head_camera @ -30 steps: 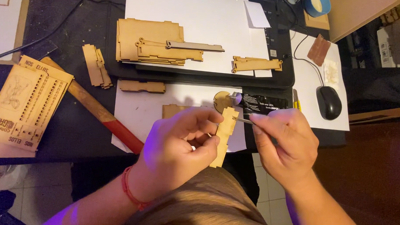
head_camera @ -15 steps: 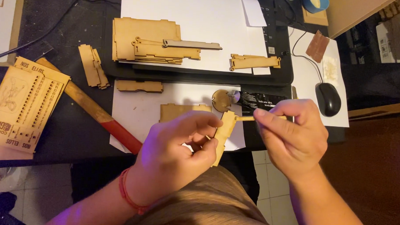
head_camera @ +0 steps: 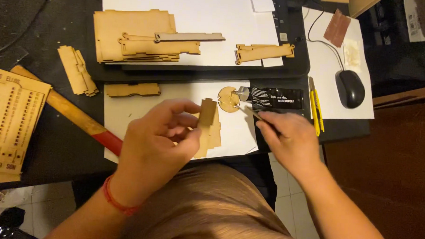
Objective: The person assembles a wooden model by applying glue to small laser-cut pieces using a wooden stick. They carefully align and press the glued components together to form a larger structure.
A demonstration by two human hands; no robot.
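The left hand (head_camera: 157,141) curls palm-inward above the lap, thumb and fingers pinched on a small laser-cut wooden piece (head_camera: 207,113) held upright over a white sheet (head_camera: 128,109) on the worktop (head_camera: 56,142). The right hand (head_camera: 289,138) is closed around a thin stick (head_camera: 250,112), its tip reaching toward a round wooden disc (head_camera: 228,99). Just beside the disc lies a black glue tube (head_camera: 275,97) with white lettering, nozzle touching the disc. A yellow utility knife (head_camera: 315,106) lies right of the tube.
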